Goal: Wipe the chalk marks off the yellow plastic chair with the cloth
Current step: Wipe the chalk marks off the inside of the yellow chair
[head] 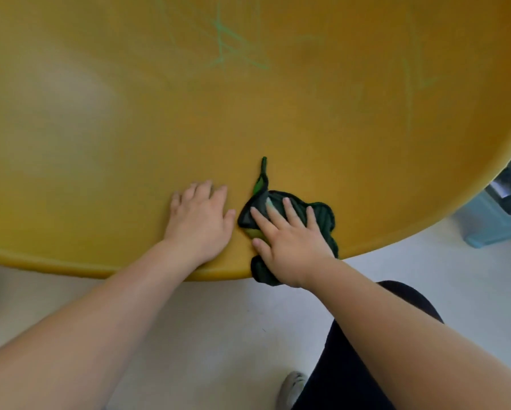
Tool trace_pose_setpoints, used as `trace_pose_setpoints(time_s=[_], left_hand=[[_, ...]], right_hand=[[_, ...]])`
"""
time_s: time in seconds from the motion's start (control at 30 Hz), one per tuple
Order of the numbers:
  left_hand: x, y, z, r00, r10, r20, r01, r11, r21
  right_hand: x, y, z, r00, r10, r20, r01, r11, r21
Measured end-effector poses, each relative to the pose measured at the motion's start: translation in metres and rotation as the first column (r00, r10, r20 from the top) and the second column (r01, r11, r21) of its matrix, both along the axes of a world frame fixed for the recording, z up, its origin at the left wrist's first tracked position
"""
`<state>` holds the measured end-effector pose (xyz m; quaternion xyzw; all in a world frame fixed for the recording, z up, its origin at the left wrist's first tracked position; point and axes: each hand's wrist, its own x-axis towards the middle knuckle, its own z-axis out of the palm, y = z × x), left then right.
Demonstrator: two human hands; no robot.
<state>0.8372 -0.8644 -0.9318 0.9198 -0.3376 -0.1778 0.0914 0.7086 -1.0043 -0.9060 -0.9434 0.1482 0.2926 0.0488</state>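
The yellow plastic chair (100, 143) fills the upper frame, with green chalk marks (230, 45) at upper centre and upper right. The left grip (199, 223) lies flat and wide on the chair near its lower edge. Just beside it, the right grip (289, 247) presses the dark green cloth (325, 220) down with straight, spread fingers.

The yellow plastic chair (100, 128) is filling the upper two thirds of the frame; green chalk marks (227, 45) are showing faintly at upper centre and upper right; the dark green cloth (326, 221) is lying crumpled at lower centre, overhanging the chair's near rim.
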Motion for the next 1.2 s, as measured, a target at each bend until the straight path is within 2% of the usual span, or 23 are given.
trace_pose_setpoints(time_s=[0.1, 0.3, 0.47, 0.63, 0.8, 0.97, 1.07, 1.2], left_hand=[[-0.011, -0.034, -0.001, 0.999, 0.053, -0.010, -0.053, 0.998, -0.027], [-0.031, -0.106, -0.001, 0.999, 0.045, -0.025, -0.045, 0.999, 0.003], [-0.039, -0.143, 0.003, 0.999, 0.039, -0.008, -0.039, 0.999, 0.012], [-0.032, -0.134, -0.010, 0.999, 0.002, 0.041, -0.005, 0.997, 0.076], [-0.020, -0.142, -0.023, 0.997, -0.056, 0.044, 0.055, 0.998, 0.016], [-0.018, -0.136, -0.027, 0.998, -0.056, 0.041, 0.055, 0.998, 0.023], [-0.018, -0.139, -0.026, 0.998, -0.056, 0.037, 0.056, 0.998, 0.023], [-0.018, -0.143, -0.027, 0.998, -0.063, 0.026, 0.062, 0.998, 0.028]], right_hand=[[-0.012, -0.033, 0.006, 0.992, 0.120, -0.043, -0.120, 0.993, 0.005], [-0.026, -0.157, 0.048, 0.974, 0.113, -0.196, -0.162, 0.953, -0.255], [-0.012, -0.218, 0.071, 0.963, 0.172, -0.209, -0.247, 0.875, -0.416], [-0.006, -0.206, 0.059, 0.969, 0.153, -0.193, -0.216, 0.904, -0.368], [-0.001, -0.182, 0.033, 0.982, 0.132, -0.136, -0.169, 0.934, -0.316], [-0.014, -0.184, 0.049, 0.970, 0.159, -0.186, -0.212, 0.926, -0.313], [-0.009, -0.225, 0.081, 0.962, 0.184, -0.203, -0.261, 0.840, -0.476], [0.042, -0.298, 0.151, 0.981, 0.140, -0.132, -0.189, 0.583, -0.790]])
